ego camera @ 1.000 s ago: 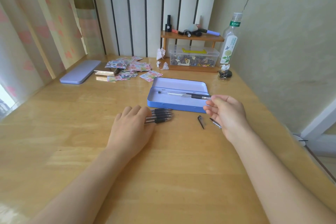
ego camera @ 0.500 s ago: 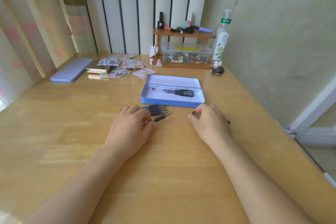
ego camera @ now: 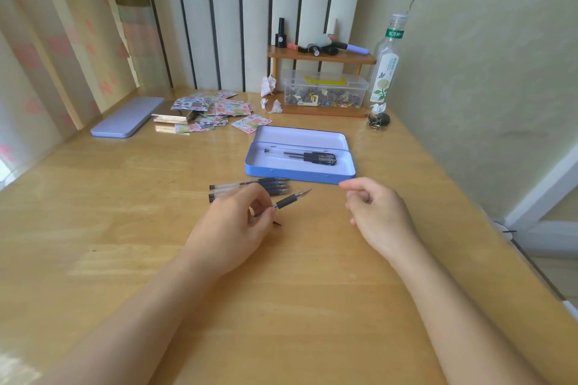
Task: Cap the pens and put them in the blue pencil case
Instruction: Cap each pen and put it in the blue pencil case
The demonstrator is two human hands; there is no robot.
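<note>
The open blue pencil case (ego camera: pixel 312 176) lies on the wooden desk with capped black pens (ego camera: pixel 312 157) inside. In front of it, several uncapped pens (ego camera: pixel 247 185) lie side by side. My left hand (ego camera: pixel 231 228) pinches one uncapped pen (ego camera: pixel 289 199) just above the desk, its tip pointing right toward the case. My right hand (ego camera: pixel 377 216) hovers to the right of that tip, fingers curled and pinched together; whether a cap is inside them is hidden. A small dark piece (ego camera: pixel 277 223) pokes out beside my left hand.
The case's lid (ego camera: pixel 126 117) lies at the far left. Stickers and cards (ego camera: pixel 206 111) are scattered behind the pens. At the back stand a small wooden shelf (ego camera: pixel 322 56), a clear box of clips (ego camera: pixel 325 92), a bottle (ego camera: pixel 386 62) and keys (ego camera: pixel 378 120).
My left hand has lifted one pen out of the row. My right hand let go of the capped pen in the case, swept over the loose caps and now hovers pinched to the right.
</note>
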